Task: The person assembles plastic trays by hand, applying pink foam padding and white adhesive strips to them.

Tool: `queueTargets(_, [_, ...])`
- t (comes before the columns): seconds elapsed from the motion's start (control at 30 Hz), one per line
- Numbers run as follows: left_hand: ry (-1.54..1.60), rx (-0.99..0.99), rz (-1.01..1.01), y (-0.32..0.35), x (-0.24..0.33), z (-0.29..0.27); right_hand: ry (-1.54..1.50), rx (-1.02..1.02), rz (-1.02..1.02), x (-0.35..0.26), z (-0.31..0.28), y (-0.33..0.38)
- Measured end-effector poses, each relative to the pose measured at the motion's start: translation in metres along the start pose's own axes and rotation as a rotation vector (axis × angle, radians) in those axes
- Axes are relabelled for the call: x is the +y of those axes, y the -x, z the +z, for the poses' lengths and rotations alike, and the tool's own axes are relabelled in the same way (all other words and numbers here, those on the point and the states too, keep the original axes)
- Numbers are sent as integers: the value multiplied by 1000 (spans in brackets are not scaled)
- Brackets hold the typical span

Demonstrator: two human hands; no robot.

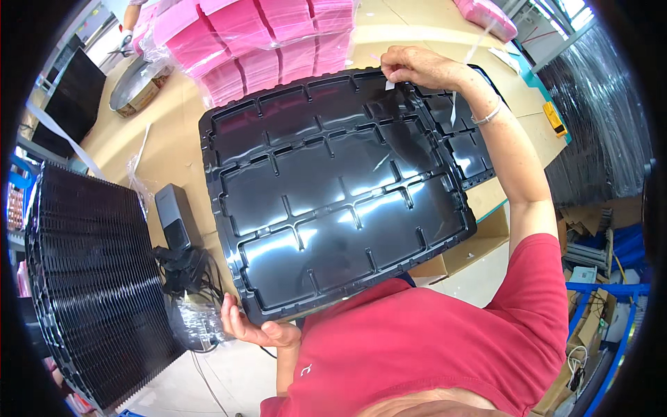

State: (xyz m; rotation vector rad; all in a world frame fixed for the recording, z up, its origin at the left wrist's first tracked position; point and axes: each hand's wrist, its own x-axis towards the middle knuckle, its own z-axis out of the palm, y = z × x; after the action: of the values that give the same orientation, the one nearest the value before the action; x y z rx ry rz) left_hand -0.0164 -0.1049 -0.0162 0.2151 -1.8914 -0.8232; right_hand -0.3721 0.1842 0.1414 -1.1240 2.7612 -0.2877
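A black plastic blister tray (pixel 347 187) with shallow moulded compartments lies tilted in front of me, its surface shiny. At its near left corner my left hand (pixel 260 330) holds it from below, palm up, the corner resting between thumb and fingers. My right hand (pixel 420 68) is at the tray's far edge, fingers pinched on a small white slip (pixel 390 85) that looks like paper or tape. Under the right forearm a second black tray (pixel 467 149) shows partly, with a thin white strip (pixel 454 110) hanging over it.
Pink stacked sheets (pixel 278 45) in clear film stand at the back of the table. A tall stack of black trays (pixel 90 278) rises at the left, near a grey box-shaped device (pixel 175 215) and cables. A yellow tool (pixel 554 118) lies at the right edge. Another person's hand (pixel 126 38) holds scissors.
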Motion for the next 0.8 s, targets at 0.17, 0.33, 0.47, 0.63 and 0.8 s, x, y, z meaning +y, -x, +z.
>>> queueTargets(0.17, [15,-32,-47,-3,-2,10,42,-31,-2,4,7,-19])
queueTargets(0.33, [15,-38,-49,0,-8,11,124,7,-13,5,13,-26])
queueTargets(0.47, [22,61,-50,4,-12,18,118,142,-85,14,28,-25])
queueTargets(0.63, [1,103,-70,7,-10,21,-275,257,107,16,44,-15])
queueTargets(0.8, [17,168,-21,8,-16,24,-343,262,168,19,43,-15])
